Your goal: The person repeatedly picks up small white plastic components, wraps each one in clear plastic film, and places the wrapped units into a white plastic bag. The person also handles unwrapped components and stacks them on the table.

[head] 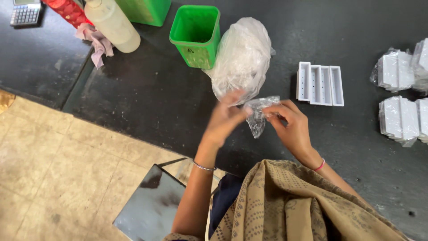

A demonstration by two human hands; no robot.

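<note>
A dark, speckled stone counter (156, 98) fills most of the view, with a tan tiled floor (53, 169) at 8 o'clock.

Near the middle, the left hand (225, 120) and the right hand (290, 127) meet over the counter. Together they hold a small clear plastic bag (258, 114) up in the air between them. The right hand's fingers are pressed together on the bag's top edge, pinching it. The left hand is blurry, so I cannot tell just how it grips, but its fingertips touch the bag's other side. Holding both sides like this probably keeps the thin bag steady.

Just behind the hands, at 12 o'clock, a big puffy clear bag (243, 58) leans on a green bin (196, 35). At 2 o'clock, four white plastic trays (320, 85) stand side by side, close to the right hand and likely easy to reach. At 3 o'clock, wrapped white packs (399, 96) sit well apart, maybe ones that are done. At 11 o'clock lie a pale bottle (113, 22), a pink cloth (96, 42) and a calculator (26, 13).
</note>
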